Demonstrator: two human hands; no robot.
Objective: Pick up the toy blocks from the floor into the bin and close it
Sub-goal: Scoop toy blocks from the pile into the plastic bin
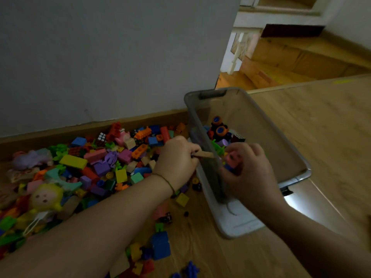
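As left fingers pinch wooden block | right fingers hold pink block

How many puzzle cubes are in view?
2: one puzzle cube at the far edge of the block pile on the floor, the other inside the bin. More may be buried.

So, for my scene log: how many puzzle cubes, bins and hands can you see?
Puzzle cubes: 2
Bins: 1
Hands: 2
Total: 5
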